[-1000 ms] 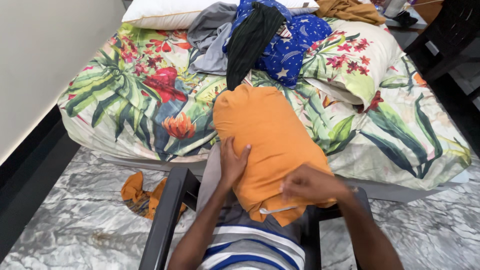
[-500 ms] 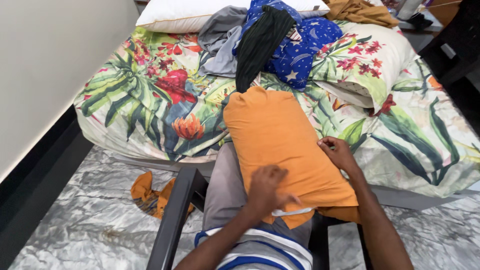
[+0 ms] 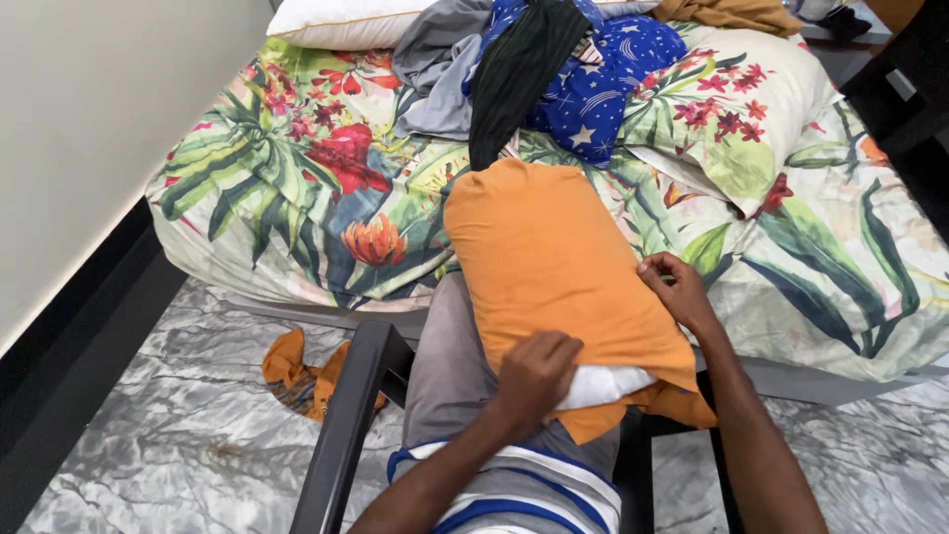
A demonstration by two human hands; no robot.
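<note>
Nearest you, your left hand point(image 3: 534, 374) rests at the near, open end of the orange pillowcase point(image 3: 554, 262), its fingers curled shut over the white pillow point(image 3: 603, 386) that bulges out of the opening. Loose orange cloth hangs below that opening, over your lap. Your right hand point(image 3: 677, 292) lies on the right edge of the pillowcase, thumb and forefinger pinched together on the fabric. The pillow lies across your grey-clad knees, between the arms of the black chair point(image 3: 346, 435), and onto the edge of the bed point(image 3: 297, 198). Its long axis runs away from you, tilted slightly leftward: the open end points toward your body, the closed, rounded end points up the bed. On the marbled grey floor point(image 3: 148, 445) to your left, just beside the chair arm, lies a crumpled orange cloth point(image 3: 297, 376). The bed carries a cover printed with green leaves and red and orange flowers. Beyond the closed end of the pillow, a dark green garment point(image 3: 514, 69) drapes over a blue star-printed cloth point(image 3: 613, 79) and a grey garment point(image 3: 440, 69). A flowered pillow point(image 3: 736, 109) sits to the right, a white pillow at the head point(image 3: 336, 18) farthest away.
</note>
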